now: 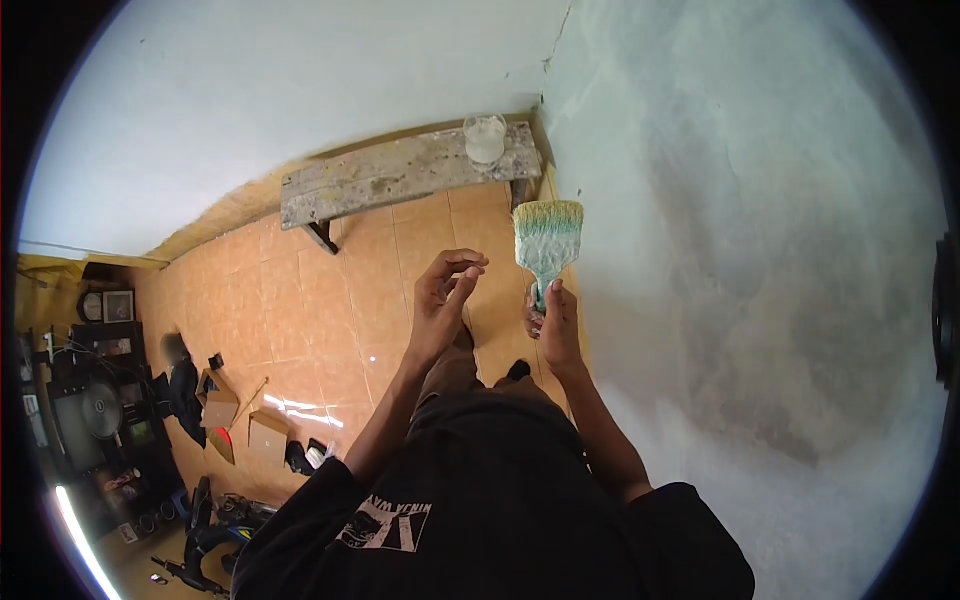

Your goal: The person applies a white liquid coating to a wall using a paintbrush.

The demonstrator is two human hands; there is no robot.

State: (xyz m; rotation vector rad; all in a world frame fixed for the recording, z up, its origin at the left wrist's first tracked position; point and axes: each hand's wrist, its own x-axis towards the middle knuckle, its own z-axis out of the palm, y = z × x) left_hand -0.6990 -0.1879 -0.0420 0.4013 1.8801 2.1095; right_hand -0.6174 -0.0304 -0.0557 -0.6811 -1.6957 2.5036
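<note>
Two bare hands in front of a paint-stained bench [400, 175], the right one gripping a wide brush [548, 245].
The right hand [558, 325] is closed around the brush's handle, bristles pointing up; pale green and white coat the brush, with yellowish tips, and it shows on the near side of the bench's right end. The left hand [440, 310], nearer than the bench's middle, is loosely curled, a narrow gap between thumb and fingertips. On the bench, towards its right end, stands a clear tub [485, 140] with something whitish inside. A patchy pale wall [780, 250] rises right of the bench, and orange tiles [320, 300] spread below it. Well to the bench's left and nearer are a person in dark clothes [185, 385], open cardboard boxes [268, 438] and a motorbike [215, 530].
</note>
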